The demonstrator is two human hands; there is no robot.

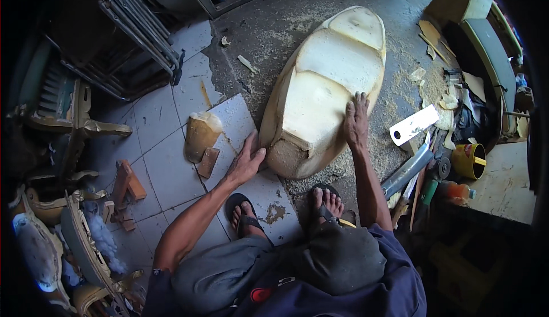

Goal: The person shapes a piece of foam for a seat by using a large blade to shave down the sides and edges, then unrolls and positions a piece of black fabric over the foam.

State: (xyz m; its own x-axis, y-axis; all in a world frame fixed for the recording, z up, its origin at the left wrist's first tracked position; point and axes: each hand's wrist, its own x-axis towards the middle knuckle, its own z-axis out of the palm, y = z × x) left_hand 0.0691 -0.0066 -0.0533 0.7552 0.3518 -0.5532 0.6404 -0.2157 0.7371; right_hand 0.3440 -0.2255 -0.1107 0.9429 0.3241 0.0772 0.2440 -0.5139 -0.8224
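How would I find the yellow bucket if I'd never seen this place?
Find the long, pale, seat-shaped piece near the middle. To its right is a flat white strip; the yellow bucket is lower and farther right. Its roundness and bright yellow set it apart from that strip.

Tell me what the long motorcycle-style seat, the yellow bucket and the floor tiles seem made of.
Motorcycle-style seat: probably foam, matte and cream, yellowed at the edges, with pale crumbs nearby. Yellow bucket: likely plastic, smooth-looking, with a thin rim. Floor tiles: perhaps glazed ceramic, pale and faintly shiny, with thin joint lines.
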